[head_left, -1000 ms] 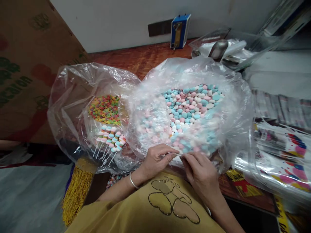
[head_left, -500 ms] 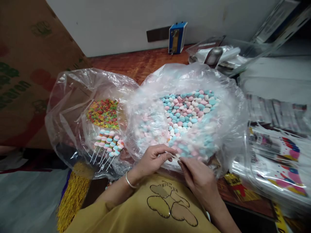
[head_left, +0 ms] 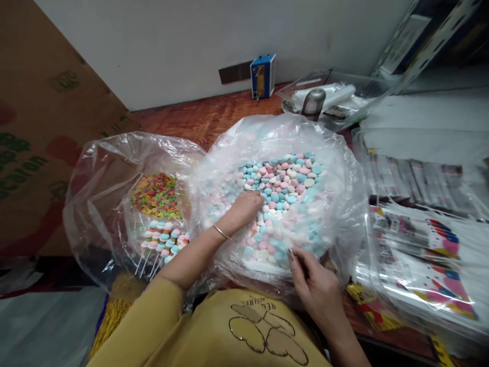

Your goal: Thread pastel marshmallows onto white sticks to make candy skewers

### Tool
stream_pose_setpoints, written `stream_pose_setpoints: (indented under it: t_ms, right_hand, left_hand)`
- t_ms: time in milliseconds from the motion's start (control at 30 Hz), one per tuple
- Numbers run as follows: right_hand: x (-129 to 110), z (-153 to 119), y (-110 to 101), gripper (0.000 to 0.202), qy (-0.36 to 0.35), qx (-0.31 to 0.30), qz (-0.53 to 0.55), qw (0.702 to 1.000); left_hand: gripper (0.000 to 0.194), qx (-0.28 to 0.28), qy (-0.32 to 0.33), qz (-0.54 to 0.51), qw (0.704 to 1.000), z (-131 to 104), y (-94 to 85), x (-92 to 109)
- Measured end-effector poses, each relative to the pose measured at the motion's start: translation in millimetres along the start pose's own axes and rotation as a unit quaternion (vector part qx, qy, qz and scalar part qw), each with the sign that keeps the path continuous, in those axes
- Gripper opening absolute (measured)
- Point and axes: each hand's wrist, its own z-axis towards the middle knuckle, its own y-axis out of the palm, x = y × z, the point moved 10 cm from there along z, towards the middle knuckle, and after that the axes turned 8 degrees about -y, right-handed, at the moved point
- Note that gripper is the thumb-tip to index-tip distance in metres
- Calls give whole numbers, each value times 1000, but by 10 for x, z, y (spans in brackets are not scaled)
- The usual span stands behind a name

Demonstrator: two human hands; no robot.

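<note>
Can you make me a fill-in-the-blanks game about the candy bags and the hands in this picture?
1. The left hand reaches into the big clear bag of pink, white and ____ candies.
2. The right hand rests at the ____ edge of that bag, closest to the person.
3. The smaller bag holds colourful ring candies and candies on ____.
4. A thin ____ circles the left wrist.

Missing words: blue; near; sticks; bangle
</note>
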Motion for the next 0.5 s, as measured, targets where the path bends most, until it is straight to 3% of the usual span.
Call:
stream_pose_setpoints:
  t_ms: [133,367,500]
  right_hand:
    - [74,-26,-7,18,-2,8,5,1000]
    - [146,-38,24,19,2,4,12,1000]
    - [202,-59,34,18,18,-1,28,999]
  left_hand:
    - [15,4,-21,-9,1000,5,39,-98]
    - [11,81,-126,-128,980,-78,-159,-498]
    - [13,84,-116,-151,978,-114,-195,-509]
